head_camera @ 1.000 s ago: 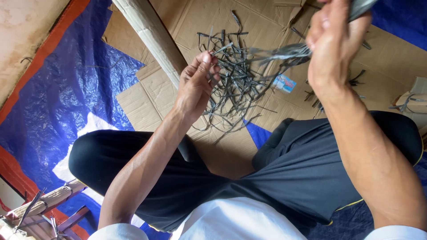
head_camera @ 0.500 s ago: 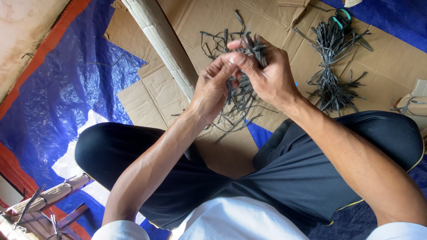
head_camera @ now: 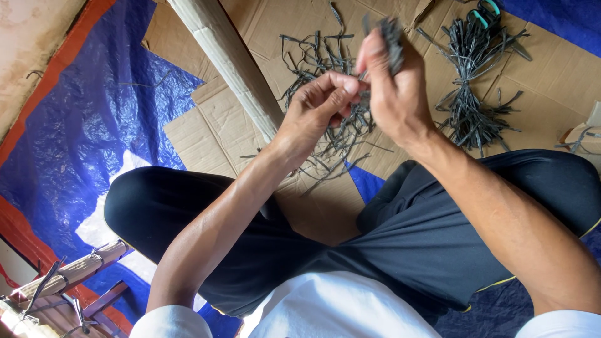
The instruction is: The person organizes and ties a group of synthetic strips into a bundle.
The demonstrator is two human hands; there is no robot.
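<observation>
I sit cross-legged over flattened cardboard (head_camera: 250, 37). My right hand (head_camera: 394, 94) is raised and closed around a small bunch of dark grey strips (head_camera: 392, 37) that sticks up above its fingers. My left hand (head_camera: 322, 103) meets it from the left, fingertips pinching at the bunch's lower end. Under both hands lies a loose pile of the same grey strips (head_camera: 319, 62). A tied bundle of strips (head_camera: 469, 87) rests on the cardboard to the right, with green-handled scissors (head_camera: 485, 12) at its far end.
A long pale cardboard tube (head_camera: 225, 62) runs diagonally left of the pile. Blue tarpaulin (head_camera: 81, 125) covers the floor at left. A wooden frame with metal pieces (head_camera: 69, 275) sits at the lower left. My black-trousered knees (head_camera: 156, 200) flank the work area.
A second ago my right hand was laying a bundle down at the right. It then came back to the pile, and now both hands have lifted a small bunch of strips.
</observation>
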